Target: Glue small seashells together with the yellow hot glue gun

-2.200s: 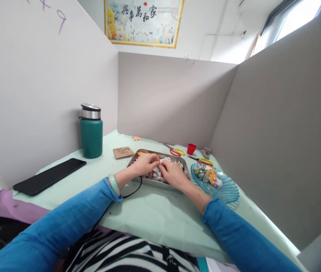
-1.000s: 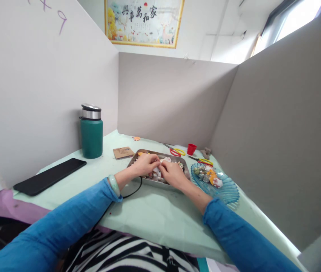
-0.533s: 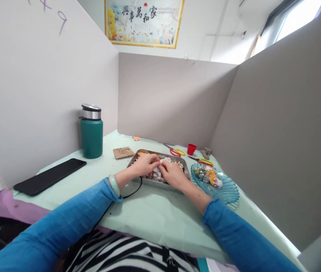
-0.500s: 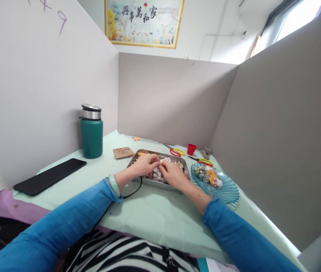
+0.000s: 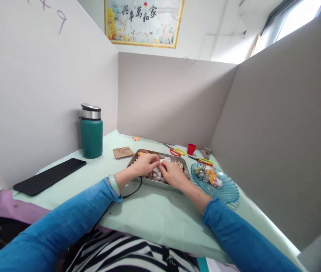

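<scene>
Both hands meet above a shallow metal tray point(image 5: 187, 170) filled with small whitish and orange pieces point(image 5: 157, 175). My left hand point(image 5: 146, 163) is pinched closed over the tray's middle, a pale bangle on its wrist. Fingertip to fingertip with it, my right hand point(image 5: 173, 172) is closed in a pinch too. Whatever is between the fingers is too small and hidden to name. Right of the tray, a blue ribbed glass plate point(image 5: 229, 190) bears grey, white and orange pieces point(image 5: 209, 175).
Behind the tray lie two pairs of scissors with red and yellow handles point(image 5: 177, 152) point(image 5: 204, 161) and a red cup point(image 5: 191, 149). A brown card point(image 5: 123, 152), a green bottle point(image 5: 91, 136) and a black phone point(image 5: 49, 176) are on the left. Grey partitions point(image 5: 174, 98) enclose the table.
</scene>
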`<state>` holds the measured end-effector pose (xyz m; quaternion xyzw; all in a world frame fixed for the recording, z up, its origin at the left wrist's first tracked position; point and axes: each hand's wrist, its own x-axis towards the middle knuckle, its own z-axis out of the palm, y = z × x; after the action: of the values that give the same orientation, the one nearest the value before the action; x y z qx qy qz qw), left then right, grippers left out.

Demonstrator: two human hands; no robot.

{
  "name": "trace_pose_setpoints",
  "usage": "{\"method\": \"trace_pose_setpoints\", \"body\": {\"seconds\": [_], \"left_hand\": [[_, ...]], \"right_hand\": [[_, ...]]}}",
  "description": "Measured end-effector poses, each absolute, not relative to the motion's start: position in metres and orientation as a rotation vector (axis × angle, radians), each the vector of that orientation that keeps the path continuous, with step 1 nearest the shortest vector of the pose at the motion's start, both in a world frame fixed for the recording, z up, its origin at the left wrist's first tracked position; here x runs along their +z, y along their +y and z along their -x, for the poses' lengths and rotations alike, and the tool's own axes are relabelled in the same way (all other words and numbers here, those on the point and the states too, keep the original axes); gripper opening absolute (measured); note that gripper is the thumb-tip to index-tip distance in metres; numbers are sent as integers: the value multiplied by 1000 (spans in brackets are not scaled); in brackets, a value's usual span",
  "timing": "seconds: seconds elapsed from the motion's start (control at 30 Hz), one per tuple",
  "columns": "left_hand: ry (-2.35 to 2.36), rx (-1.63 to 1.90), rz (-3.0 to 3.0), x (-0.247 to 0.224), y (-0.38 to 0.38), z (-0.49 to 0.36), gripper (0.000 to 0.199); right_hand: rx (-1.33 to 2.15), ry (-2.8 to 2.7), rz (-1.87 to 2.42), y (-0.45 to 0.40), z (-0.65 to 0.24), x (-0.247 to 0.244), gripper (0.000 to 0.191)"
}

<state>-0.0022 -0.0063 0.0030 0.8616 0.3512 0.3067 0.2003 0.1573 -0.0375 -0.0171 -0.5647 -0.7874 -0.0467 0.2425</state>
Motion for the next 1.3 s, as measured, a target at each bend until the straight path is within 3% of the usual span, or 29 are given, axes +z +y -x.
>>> {"method": "trace_pose_setpoints", "body": {"seconds": [1.3], "left_hand": [[889, 881, -2133, -5, 4, 3, 30]], "right_hand": [[-103, -2092, 1475, -40, -157, -15, 36]]}}
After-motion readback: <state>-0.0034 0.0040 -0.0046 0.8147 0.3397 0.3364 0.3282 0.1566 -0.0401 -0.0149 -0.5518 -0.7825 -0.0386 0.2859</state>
